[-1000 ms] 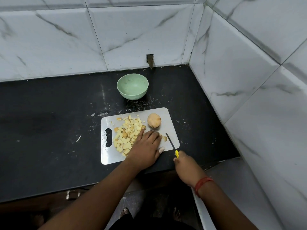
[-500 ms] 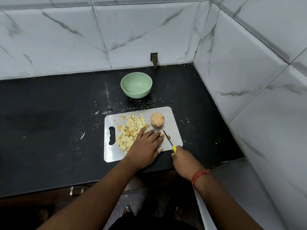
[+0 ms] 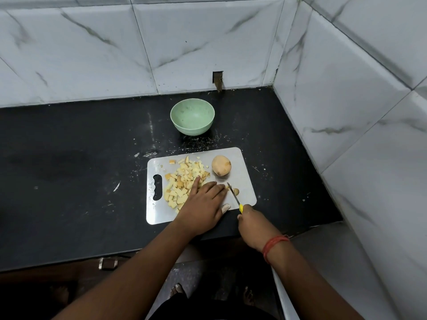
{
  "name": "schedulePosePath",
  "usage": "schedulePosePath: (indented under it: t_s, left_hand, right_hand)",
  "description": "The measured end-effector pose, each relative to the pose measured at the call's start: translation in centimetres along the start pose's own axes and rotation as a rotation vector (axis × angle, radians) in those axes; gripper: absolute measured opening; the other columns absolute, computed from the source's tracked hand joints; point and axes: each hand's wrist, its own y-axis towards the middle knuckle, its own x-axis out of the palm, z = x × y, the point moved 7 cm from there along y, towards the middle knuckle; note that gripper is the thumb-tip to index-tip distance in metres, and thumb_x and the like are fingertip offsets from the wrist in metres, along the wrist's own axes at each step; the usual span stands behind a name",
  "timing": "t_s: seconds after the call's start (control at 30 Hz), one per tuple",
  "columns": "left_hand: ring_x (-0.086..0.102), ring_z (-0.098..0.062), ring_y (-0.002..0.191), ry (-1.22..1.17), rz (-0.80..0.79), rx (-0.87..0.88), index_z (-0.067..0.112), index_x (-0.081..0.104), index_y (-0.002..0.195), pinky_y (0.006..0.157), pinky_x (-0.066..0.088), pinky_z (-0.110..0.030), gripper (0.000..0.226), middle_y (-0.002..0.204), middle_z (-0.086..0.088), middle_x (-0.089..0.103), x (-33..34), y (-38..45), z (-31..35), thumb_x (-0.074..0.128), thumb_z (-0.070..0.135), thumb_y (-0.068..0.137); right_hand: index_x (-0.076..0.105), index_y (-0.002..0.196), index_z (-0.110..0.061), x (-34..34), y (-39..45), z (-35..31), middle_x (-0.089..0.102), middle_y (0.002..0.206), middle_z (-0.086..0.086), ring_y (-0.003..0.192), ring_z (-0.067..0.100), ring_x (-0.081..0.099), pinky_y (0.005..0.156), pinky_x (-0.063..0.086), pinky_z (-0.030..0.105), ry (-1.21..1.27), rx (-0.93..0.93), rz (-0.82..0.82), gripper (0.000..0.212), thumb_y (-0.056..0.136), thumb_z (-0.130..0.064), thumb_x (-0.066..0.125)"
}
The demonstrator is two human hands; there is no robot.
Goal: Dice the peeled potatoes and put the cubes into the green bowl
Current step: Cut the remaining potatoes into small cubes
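A white cutting board (image 3: 245,192) lies on the black counter. On its left half sits a pile of potato cubes (image 3: 182,181). A whole peeled potato (image 3: 221,165) rests at its far right corner. My left hand (image 3: 203,204) lies flat on the board with fingers extended, covering a potato piece beside the pile. My right hand (image 3: 251,224) grips a yellow-handled knife (image 3: 234,197), its blade down next to my left fingertips; a small potato end (image 3: 235,191) lies just right of the blade. The green bowl (image 3: 192,117) stands behind the board with no cubes in it.
White marble-tiled walls close off the back and the right side of the counter (image 3: 69,162). Small scraps and white specks are scattered around the board. The counter's front edge runs just below the board.
The knife blade has moved in towards my left fingertips. My left hand has stayed on the board by the cubes.
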Motion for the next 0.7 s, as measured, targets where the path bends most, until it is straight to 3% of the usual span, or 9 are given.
schedulePosePath:
  t_s: [0.1, 0.17, 0.3, 0.5, 0.6, 0.7]
  left_hand:
    - [0.049, -0.024, 0.135, 0.010, 0.005, 0.002, 0.017, 0.058, 0.142, 0.122, 0.018, -0.063, 0.059, 0.141, 0.001, 0.058, -0.1, 0.1, 0.1, 0.032, 0.052, 0.102]
    - [0.048, -0.024, 0.135, 0.022, 0.011, 0.002, 0.016, 0.058, 0.141, 0.122, 0.018, -0.063, 0.059, 0.143, -0.001, 0.056, -0.2, 0.1, 0.1, 0.032, 0.051, 0.102]
    - [0.046, -0.025, 0.137, 0.068, 0.042, 0.037, 0.009, 0.057, 0.142, 0.122, 0.021, -0.062, 0.061, 0.146, -0.004, 0.053, -0.3, 0.2, 1.0, 0.034, 0.049, 0.103]
    - [0.048, -0.027, 0.135, 0.141, 0.031, 0.015, 0.007, 0.059, 0.140, 0.122, 0.020, -0.063, 0.064, 0.143, -0.007, 0.055, -0.1, 0.4, 1.6, 0.033, 0.052, 0.103]
    - [0.047, -0.027, 0.135, 0.159, 0.033, 0.006, 0.007, 0.060, 0.139, 0.122, 0.020, -0.062, 0.063, 0.142, -0.008, 0.056, -0.3, 0.5, 1.9, 0.035, 0.054, 0.104]
    - [0.048, -0.028, 0.135, 0.164, 0.037, -0.009, 0.006, 0.062, 0.136, 0.122, 0.022, -0.062, 0.064, 0.141, -0.009, 0.057, -0.4, 0.5, 2.0, 0.035, 0.054, 0.103]
  right_hand:
    - [0.037, 0.103, -0.015, 0.5, 0.4, -0.2, 0.059, 0.099, 0.011, 0.080, 0.024, 0.051, 0.058, 0.032, 0.028, -0.011, -0.005, -0.029, 0.006, 0.100, -0.014, 0.042]
    - [0.033, 0.104, -0.016, 0.9, 0.7, -0.3, 0.057, 0.104, 0.014, 0.095, 0.029, 0.058, 0.053, 0.032, 0.027, -0.022, -0.032, -0.067, 0.008, 0.100, -0.013, 0.040]
    - [0.032, 0.104, -0.015, 0.9, 0.6, -0.3, 0.054, 0.120, 0.020, 0.109, 0.036, 0.057, 0.076, 0.038, 0.030, -0.013, -0.045, -0.090, 0.008, 0.100, -0.012, 0.037]
    - [0.044, 0.112, -0.008, 0.9, 0.5, -0.3, 0.055, 0.121, 0.021, 0.110, 0.035, 0.057, 0.077, 0.037, 0.030, -0.017, -0.041, -0.086, 0.014, 0.100, -0.011, 0.037]
    - [0.044, 0.127, 0.000, 1.1, -0.1, 0.1, 0.056, 0.122, 0.020, 0.111, 0.034, 0.057, 0.079, 0.039, 0.029, -0.020, -0.023, -0.097, 0.030, 0.100, -0.011, 0.038]
    - [0.046, 0.120, -0.002, 1.1, -1.1, 0.6, 0.057, 0.120, 0.020, 0.109, 0.033, 0.058, 0.078, 0.039, 0.028, -0.006, -0.013, -0.115, 0.024, 0.101, -0.013, 0.037]
